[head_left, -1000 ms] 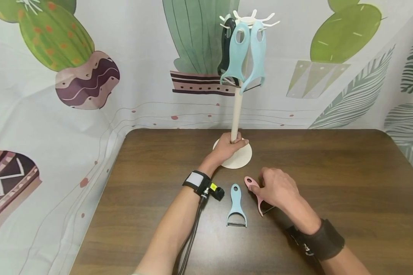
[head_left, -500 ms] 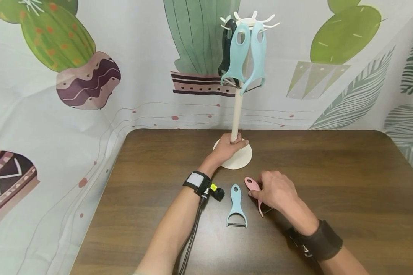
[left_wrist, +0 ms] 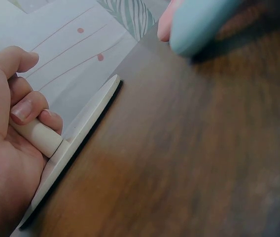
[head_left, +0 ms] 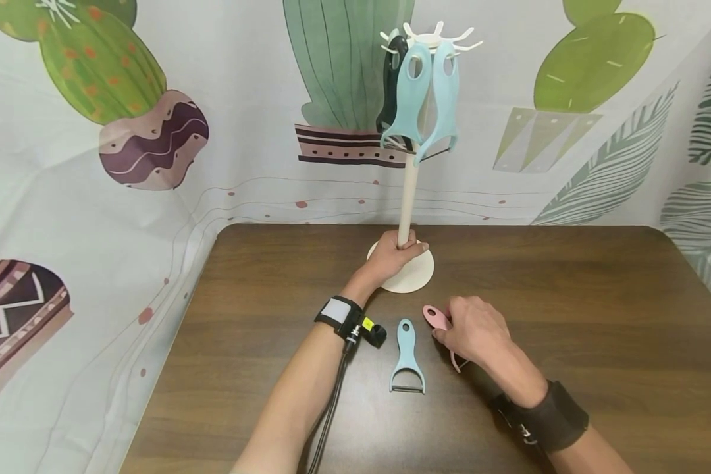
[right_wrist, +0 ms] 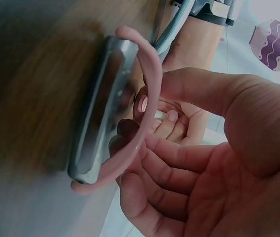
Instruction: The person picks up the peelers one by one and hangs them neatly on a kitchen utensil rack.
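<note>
In the head view, my left hand (head_left: pixel 390 258) grips the foot of the cream stand's pole (head_left: pixel 409 197), just above its round base (head_left: pixel 416 273). The left wrist view shows fingers curled round that pole (left_wrist: pixel 40 137). My right hand (head_left: pixel 478 331) pinches a pink peeler (head_left: pixel 435 316) by the handle, between thumb and fingers. Its curved frame and metal blade (right_wrist: pixel 98 113) fill the left of the right wrist view, close to the table. A light-blue peeler (head_left: pixel 406 345) lies on the table between my forearms, blade end towards me.
Two light-blue peelers (head_left: pixel 411 92) (head_left: pixel 446 99) and a black peeler (head_left: pixel 389 89) hang from the stand's hooked top (head_left: pixel 431 41). Behind the brown wooden table (head_left: pixel 598 316) hangs a cactus-print cloth (head_left: pixel 243 131). A cable (head_left: pixel 330 408) runs along my left forearm.
The pink peeler has shifted slightly right and turned in my right hand, its blade end now less visible in the head view. My left hand keeps its grip on the pole.
</note>
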Action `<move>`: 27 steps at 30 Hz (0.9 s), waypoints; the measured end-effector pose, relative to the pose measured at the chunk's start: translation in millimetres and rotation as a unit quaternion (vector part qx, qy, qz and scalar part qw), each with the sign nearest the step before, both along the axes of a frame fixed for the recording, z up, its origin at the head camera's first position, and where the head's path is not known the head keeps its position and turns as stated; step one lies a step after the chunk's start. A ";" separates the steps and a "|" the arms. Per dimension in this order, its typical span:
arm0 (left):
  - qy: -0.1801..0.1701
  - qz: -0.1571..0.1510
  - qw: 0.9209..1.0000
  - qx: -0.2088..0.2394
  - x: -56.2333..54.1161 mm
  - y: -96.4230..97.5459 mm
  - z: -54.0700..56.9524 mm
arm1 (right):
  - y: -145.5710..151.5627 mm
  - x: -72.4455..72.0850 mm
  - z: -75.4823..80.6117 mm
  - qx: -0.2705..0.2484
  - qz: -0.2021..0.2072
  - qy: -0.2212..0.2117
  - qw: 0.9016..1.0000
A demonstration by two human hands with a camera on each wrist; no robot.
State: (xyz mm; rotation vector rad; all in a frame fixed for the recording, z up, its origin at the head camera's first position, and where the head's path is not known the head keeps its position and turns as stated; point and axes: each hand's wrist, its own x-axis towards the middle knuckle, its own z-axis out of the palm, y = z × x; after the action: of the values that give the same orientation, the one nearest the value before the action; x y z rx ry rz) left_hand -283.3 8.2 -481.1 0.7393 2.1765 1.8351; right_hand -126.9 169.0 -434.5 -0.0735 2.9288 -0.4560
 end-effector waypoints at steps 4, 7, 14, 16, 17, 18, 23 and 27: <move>0.001 0.004 1.000 -0.002 0.1 1.1 -1.4 | -0.1 0.6 0.1 -0.003 0.001 0.003 1.000; 0.004 0.007 1.000 -0.003 0.0 1.5 -1.9 | -0.2 1.0 0.4 -0.003 0.002 0.006 1.000; 0.006 0.014 1.000 -0.006 1.5 2.2 -0.7 | 0.5 -0.6 1.9 -0.005 -0.002 0.007 1.000; 0.005 0.017 1.000 -0.008 2.1 2.3 0.0 | 1.2 -1.4 2.1 -0.007 -0.003 0.009 1.000; 0.003 0.019 1.000 -0.008 2.2 2.4 -0.1 | 1.5 -1.7 2.3 -0.007 -0.003 0.011 1.000; 0.002 0.021 1.000 -0.009 2.4 2.5 -0.2 | 1.7 -1.9 2.4 -0.008 -0.002 0.012 1.000; 0.000 0.019 1.000 -0.004 1.8 2.2 -0.7 | 2.3 -2.4 4.8 -0.016 -0.001 0.024 1.000; 0.001 0.015 1.000 -0.002 -2.3 2.8 -6.1 | 2.6 -2.6 7.8 -0.032 -0.003 0.043 0.999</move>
State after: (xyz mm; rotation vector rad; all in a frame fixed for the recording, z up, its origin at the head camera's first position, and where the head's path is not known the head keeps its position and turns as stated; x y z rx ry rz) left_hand -285.6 11.0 -487.2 0.7098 2.2042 1.8439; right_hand -129.5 171.6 -426.7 -0.0941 2.9998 -0.5609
